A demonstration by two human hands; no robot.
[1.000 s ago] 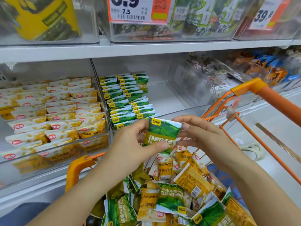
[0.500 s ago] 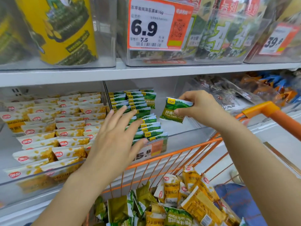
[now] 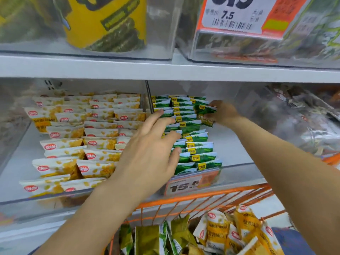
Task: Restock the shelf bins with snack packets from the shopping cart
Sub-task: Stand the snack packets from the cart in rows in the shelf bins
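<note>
A white store shelf (image 3: 165, 70) carries clear plastic bins (image 3: 239, 173); an orange wire shopping cart (image 3: 202, 196) stands below with a heap of loose packets, too jumbled to count. Two hands show. The right hand (image 3: 223, 113) pinches one green snack packet (image 3: 205, 114) at the back of the green packets' bin. The left hand (image 3: 152, 153) lies with fingers spread straight on two rows of green packets (image 3: 198, 150). Yellow-and-white packets (image 3: 77, 137) fill the neighbouring bin.

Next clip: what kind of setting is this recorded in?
Most likely a shop aisle: clear shelf bins hold rows of green snack packets, printed price tags hang on the bin fronts, and an orange shopping cart stands below.
</note>
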